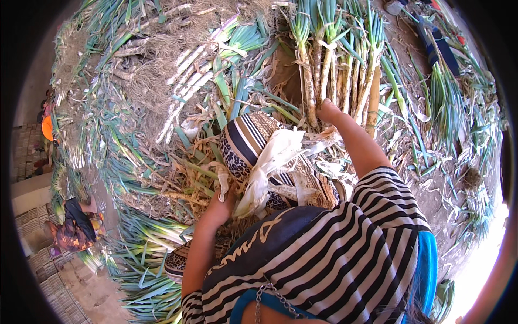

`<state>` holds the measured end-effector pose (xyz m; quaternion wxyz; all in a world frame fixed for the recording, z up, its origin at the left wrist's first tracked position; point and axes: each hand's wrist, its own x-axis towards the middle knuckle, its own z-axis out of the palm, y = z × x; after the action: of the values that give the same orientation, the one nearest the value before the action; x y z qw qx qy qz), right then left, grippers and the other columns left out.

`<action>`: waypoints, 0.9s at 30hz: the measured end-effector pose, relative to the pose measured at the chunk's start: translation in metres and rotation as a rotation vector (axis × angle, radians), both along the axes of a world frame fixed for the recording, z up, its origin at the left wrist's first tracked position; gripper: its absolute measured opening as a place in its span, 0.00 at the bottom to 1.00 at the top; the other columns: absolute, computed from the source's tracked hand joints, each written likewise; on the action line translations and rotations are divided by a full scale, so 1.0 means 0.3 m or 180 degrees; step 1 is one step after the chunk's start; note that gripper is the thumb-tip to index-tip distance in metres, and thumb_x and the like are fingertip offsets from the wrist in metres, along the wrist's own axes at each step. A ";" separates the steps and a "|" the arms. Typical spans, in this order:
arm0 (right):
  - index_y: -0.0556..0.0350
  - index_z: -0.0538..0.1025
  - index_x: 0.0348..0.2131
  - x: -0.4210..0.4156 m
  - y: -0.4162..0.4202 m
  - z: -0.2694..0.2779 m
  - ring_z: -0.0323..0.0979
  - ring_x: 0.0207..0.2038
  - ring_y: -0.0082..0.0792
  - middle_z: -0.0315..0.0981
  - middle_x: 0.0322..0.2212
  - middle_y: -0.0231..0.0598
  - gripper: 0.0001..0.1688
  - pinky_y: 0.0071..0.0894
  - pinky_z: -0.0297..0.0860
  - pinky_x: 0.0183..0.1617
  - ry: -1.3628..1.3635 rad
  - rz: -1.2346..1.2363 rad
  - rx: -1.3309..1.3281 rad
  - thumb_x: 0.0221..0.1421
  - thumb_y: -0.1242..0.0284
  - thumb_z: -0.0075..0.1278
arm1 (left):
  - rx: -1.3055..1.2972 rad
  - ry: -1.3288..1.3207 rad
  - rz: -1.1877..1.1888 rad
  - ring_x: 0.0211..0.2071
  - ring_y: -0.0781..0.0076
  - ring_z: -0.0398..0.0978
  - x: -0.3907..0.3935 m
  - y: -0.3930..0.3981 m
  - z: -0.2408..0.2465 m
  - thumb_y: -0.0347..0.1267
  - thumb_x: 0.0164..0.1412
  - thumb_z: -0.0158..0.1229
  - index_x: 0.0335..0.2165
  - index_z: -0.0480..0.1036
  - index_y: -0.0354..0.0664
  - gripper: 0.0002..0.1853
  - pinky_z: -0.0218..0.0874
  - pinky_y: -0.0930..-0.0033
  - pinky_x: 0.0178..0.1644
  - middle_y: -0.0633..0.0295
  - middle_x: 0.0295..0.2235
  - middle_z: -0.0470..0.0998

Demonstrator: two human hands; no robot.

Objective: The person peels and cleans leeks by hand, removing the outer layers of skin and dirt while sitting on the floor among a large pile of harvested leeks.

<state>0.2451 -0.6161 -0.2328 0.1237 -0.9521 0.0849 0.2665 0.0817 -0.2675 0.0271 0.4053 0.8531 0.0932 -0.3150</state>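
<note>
My right hand (330,111) is closed at the lower end of a green onion stalk (325,75), its fingertips partly hidden. This stalk belongs to a row of long green onions (348,77), laid side by side with green tops pointing away from me and soil on the pale shafts. By my left thigh, my left hand (222,206), slightly blurred, pinches a dry, pale leaf strip (222,180). Whitish peeled skins (267,170) lie across my patterned trousers (247,141), between the two hands.
Loose onions with matted roots (153,60) spread at the far left. More green onions (149,251) lie beside my left leg. A bamboo pole (373,101) borders the row. Another person (77,231) sits at the left edge. A tied bundle (477,198) lies at right.
</note>
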 end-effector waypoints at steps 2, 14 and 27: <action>0.67 0.70 0.37 0.025 -0.049 0.017 0.68 0.40 0.45 0.69 0.36 0.51 0.22 0.37 0.65 0.42 0.0422 0.0818 -0.0098 0.54 0.65 0.33 | 0.0136 0.0201 -0.0122 0.28 0.64 0.67 0.007 0.017 -0.071 0.38 0.59 0.39 0.39 0.65 0.31 0.19 0.58 0.66 0.34 0.48 0.27 0.71; 0.67 0.65 0.39 0.016 -0.391 -0.501 0.68 0.32 0.50 0.69 0.30 0.57 0.18 0.43 0.65 0.36 -0.1049 0.0611 0.0907 0.49 0.72 0.39 | 0.1067 0.0208 -0.1107 0.36 0.52 0.69 0.039 0.130 -0.095 0.42 0.57 0.43 0.37 0.66 0.34 0.19 0.60 0.57 0.40 0.48 0.34 0.69; 0.65 0.65 0.43 0.299 0.411 0.740 0.66 0.34 0.27 0.68 0.33 0.40 0.21 0.23 0.64 0.38 -0.1962 0.1169 0.2309 0.55 0.66 0.41 | 0.1559 -0.0221 -0.0476 0.37 0.55 0.68 -0.098 0.518 0.031 0.43 0.58 0.43 0.40 0.65 0.35 0.21 0.60 0.57 0.43 0.49 0.34 0.70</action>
<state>0.3347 -0.4928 -0.0108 0.4166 -0.8815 -0.2223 0.0029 0.0523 -0.1121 0.0363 0.1652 0.9407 0.0893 -0.2826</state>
